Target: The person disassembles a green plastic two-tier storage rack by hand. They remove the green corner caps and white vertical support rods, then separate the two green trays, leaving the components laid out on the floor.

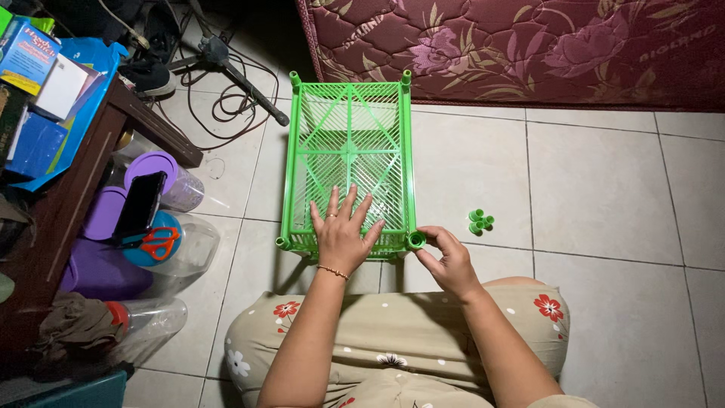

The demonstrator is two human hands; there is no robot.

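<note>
Over on the left a dark wooden bench is cluttered with boxes, and below it sit purple tubs, a black phone and orange-handled scissors. In the middle, a green plastic rack stands on the tiled floor. The left hand lies flat on its slatted top, fingers spread wide, holding nothing. The right hand pinches a small green cap at the rack's near right corner post. A few more spare green caps lie just to the right, near a floral mattress.
</note>
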